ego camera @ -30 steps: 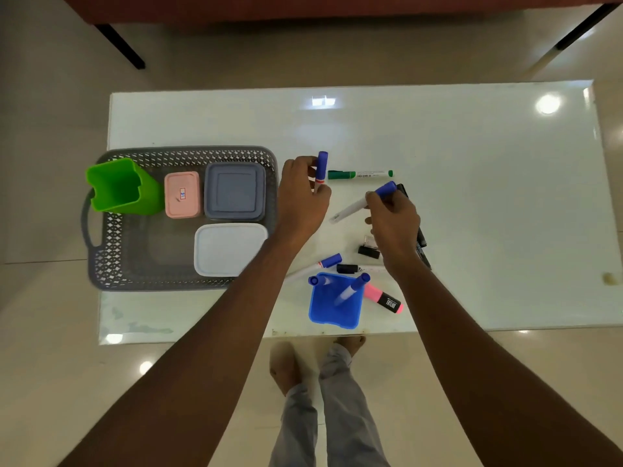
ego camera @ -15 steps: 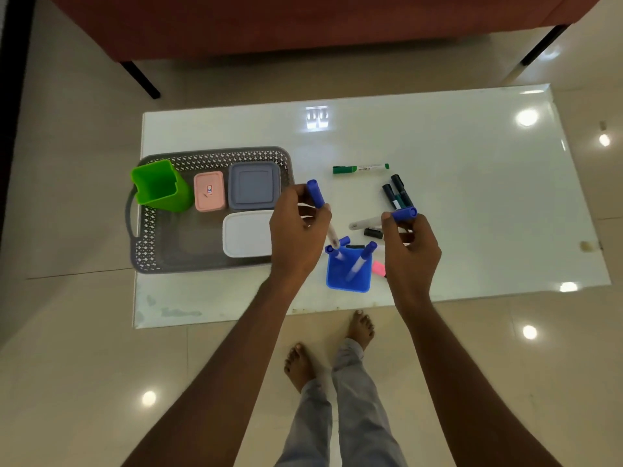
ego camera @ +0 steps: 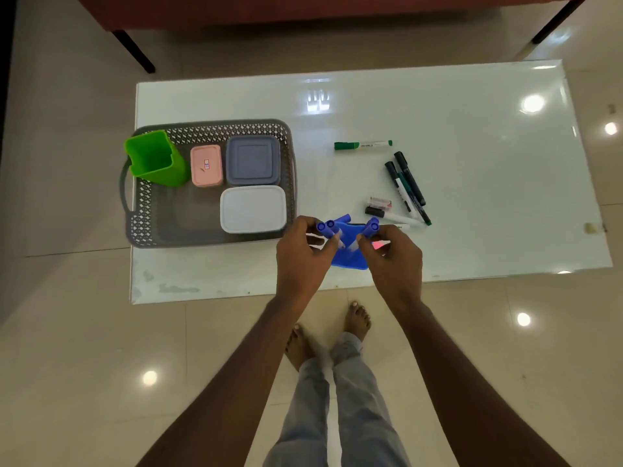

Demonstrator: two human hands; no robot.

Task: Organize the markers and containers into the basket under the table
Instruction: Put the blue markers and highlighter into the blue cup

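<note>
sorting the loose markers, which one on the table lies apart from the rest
The green marker. It lies alone, crosswise, farther up the table; the black-capped markers sit bunched together below it, nearer the hands.

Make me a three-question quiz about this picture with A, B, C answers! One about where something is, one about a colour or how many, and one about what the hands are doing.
1. Where is the green cup?
A. In the grey basket's far left corner
B. On the floor
C. Beside the green marker

2. How many lidded boxes sit in the basket?
A. One
B. Three
C. Five

3. What are the hands doing?
A. Resting flat on the table
B. Lifting the basket
C. Holding blue-capped markers at the blue cup

Answers:
1. A: the cup stands upright in that corner.
2. B: a pink box, a grey box and a white box.
3. C: the left hand and right hand each pinch blue-capped markers over the cup.
</note>
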